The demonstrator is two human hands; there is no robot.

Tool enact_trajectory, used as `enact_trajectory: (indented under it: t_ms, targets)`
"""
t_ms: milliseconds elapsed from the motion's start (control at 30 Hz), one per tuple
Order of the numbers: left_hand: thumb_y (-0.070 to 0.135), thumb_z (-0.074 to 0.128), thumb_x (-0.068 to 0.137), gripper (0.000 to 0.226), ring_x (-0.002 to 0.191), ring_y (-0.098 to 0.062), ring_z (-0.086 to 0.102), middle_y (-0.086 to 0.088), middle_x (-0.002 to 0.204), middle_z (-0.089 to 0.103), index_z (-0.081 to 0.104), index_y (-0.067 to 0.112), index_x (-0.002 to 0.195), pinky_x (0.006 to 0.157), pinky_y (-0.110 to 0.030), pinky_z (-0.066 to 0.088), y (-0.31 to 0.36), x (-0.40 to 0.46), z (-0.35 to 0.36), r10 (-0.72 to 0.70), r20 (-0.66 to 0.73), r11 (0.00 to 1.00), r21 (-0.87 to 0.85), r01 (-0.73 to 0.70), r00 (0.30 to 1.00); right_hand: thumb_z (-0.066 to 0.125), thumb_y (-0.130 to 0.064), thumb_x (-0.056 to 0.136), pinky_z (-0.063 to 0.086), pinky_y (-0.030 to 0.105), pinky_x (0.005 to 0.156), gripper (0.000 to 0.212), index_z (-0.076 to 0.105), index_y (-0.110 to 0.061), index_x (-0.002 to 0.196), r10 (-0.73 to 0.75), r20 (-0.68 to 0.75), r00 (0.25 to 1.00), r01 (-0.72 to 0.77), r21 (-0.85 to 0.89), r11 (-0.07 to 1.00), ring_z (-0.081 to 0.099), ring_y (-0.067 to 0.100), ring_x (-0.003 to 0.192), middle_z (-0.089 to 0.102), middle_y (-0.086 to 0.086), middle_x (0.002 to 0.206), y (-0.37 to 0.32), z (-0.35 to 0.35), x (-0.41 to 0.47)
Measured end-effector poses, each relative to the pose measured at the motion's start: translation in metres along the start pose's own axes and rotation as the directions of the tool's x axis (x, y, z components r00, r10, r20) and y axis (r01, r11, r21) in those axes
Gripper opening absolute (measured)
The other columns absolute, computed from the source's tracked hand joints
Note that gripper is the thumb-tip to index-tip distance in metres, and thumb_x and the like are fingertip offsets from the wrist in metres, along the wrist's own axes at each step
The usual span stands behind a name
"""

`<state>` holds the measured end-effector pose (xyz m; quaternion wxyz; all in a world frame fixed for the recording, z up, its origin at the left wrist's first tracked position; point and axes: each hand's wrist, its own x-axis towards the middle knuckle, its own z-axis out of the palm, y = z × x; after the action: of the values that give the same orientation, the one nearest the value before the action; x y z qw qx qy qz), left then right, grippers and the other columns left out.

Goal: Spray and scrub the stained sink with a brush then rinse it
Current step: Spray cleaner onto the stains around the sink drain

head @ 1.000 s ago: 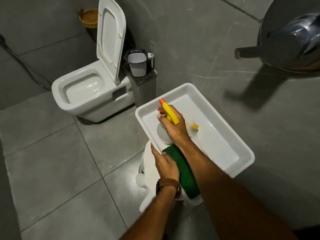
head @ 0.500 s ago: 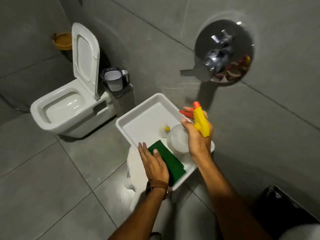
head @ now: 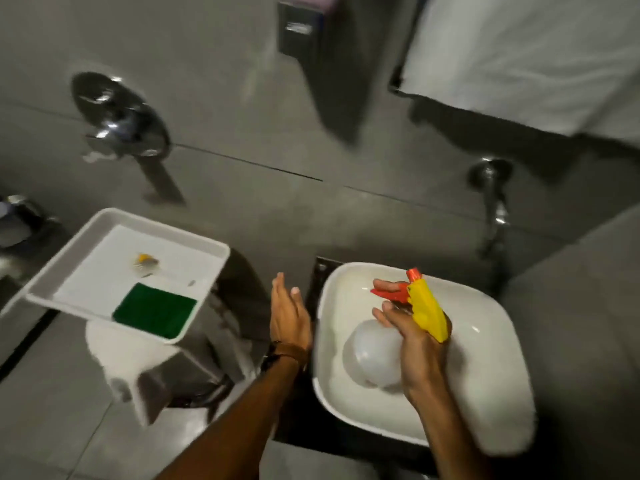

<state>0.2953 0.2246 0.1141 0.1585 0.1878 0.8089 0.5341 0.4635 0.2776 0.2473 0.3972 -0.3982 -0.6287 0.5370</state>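
The right hand [head: 419, 355] is wrapped around the neck of the spray bottle [head: 374, 355], one finger on the red trigger, holding it directly over the sink [head: 485, 393] with the nozzle pointing toward the far rim. The left hand [head: 289, 317] hangs open and empty just beside the sink, nearer the brush [head: 145, 261] in the tray [head: 62, 258]

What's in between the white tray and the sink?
In the head view, the empty left hand hangs open between the tray and the sink, over dark floor.
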Motion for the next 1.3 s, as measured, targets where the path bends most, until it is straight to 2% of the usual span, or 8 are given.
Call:
enact_trajectory:
  t_ms: [267,467,567,700,867,967,1067,1300]
  targets:
    - [0.02,0.033,0.105,0.046,0.132,-0.042,0.044,-0.028,0.143,0.046,0.039,-0.006,0.142,0.112,-0.049,0.034,0.003,-0.078,0.04,-0.008,0.103,0.979,0.205,-0.014,0.995,0.064,-0.022,0.086,0.061,0.048,0.089,0.05,0.065,-0.052,0.126,0.087,-0.091,0.992,-0.088,-0.011,0.996,0.072,0.022,0.108,0.078,-0.002,0.111,0.011,-0.163,-0.054]
    - [0.024,0.031,0.105,0.048,0.126,-0.044,0.049,-0.024,0.142,0.048,0.032,0.004,0.149,0.105,-0.051,0.041,-0.002,-0.089,0.039,-0.001,0.136,0.938,0.344,-0.047,0.991,0.065,-0.035,0.091,0.066,0.048,0.073,0.044,0.061,-0.073,0.114,0.396,0.023,0.918,-0.377,-0.26,0.889,0.071,0.019,0.093,0.073,-0.021,0.092,0.043,-0.204,-0.066]
    - [0.022,0.031,0.104,0.048,0.124,-0.043,0.051,-0.019,0.143,0.049,0.03,0.011,0.151,0.104,-0.053,0.043,-0.007,-0.088,0.04,-0.013,0.114,0.919,0.393,-0.033,0.993,0.06,-0.058,0.089,0.062,0.045,0.087,0.037,0.062,-0.058,0.126,0.449,0.064,0.891,-0.387,-0.411,0.826,0.071,0.016,0.098,0.074,-0.018,0.093,0.054,-0.204,-0.063]
    - [0.011,0.036,0.098,0.056,0.125,-0.04,0.052,-0.015,0.145,0.049,0.028,0.017,0.153,0.105,-0.052,0.044,-0.01,-0.088,0.042,-0.039,0.085,0.9,0.436,-0.002,0.996,0.059,-0.062,0.087,0.064,0.05,0.075,0.045,0.076,-0.029,0.113,0.567,-0.045,0.823,-0.512,-0.493,0.703,0.075,0.026,0.073,0.073,0.0,0.075,0.066,-0.194,-0.046]
    - [0.01,0.038,0.097,0.057,0.123,-0.039,0.054,-0.013,0.144,0.051,0.029,0.019,0.152,0.103,-0.053,0.046,-0.011,-0.088,0.043,-0.04,0.057,0.895,0.445,0.01,0.998,0.059,-0.053,0.093,0.061,0.045,0.083,0.039,0.075,-0.024,0.114,0.556,-0.05,0.83,-0.516,-0.448,0.73,0.074,0.028,0.07,0.074,0.007,0.07,0.075,-0.181,-0.029]
    - [0.011,0.04,0.097,0.057,0.122,-0.037,0.055,-0.011,0.143,0.052,0.029,0.021,0.152,0.102,-0.054,0.047,-0.011,-0.09,0.044,-0.037,0.05,0.906,0.423,0.013,0.998,0.064,-0.053,0.089,0.065,0.047,0.059,0.037,0.074,-0.017,0.088,0.62,-0.131,0.774,-0.618,-0.373,0.692,0.067,0.025,0.051,0.069,0.009,0.063,0.077,-0.175,-0.026]
    - [0.006,0.041,0.094,0.06,0.121,-0.037,0.055,-0.011,0.142,0.052,0.03,0.02,0.152,0.1,-0.053,0.048,-0.011,-0.089,0.043,-0.033,0.055,0.903,0.43,0.007,0.998,0.066,-0.051,0.089,0.06,0.039,0.047,0.026,0.074,-0.03,0.103,0.628,-0.119,0.769,-0.635,-0.252,0.73,0.067,0.022,0.056,0.069,0.01,0.072,0.078,-0.171,-0.024]
    - [0.001,0.041,0.094,0.061,0.117,-0.036,0.058,-0.012,0.139,0.055,0.031,0.019,0.151,0.097,-0.053,0.051,-0.01,-0.089,0.044,-0.035,0.052,0.9,0.437,0.009,0.998,0.065,-0.053,0.09,0.06,0.037,0.046,0.038,0.07,-0.038,0.124,0.559,-0.076,0.825,-0.561,-0.211,0.8,0.068,0.021,0.06,0.074,0.013,0.078,0.073,-0.144,-0.01]
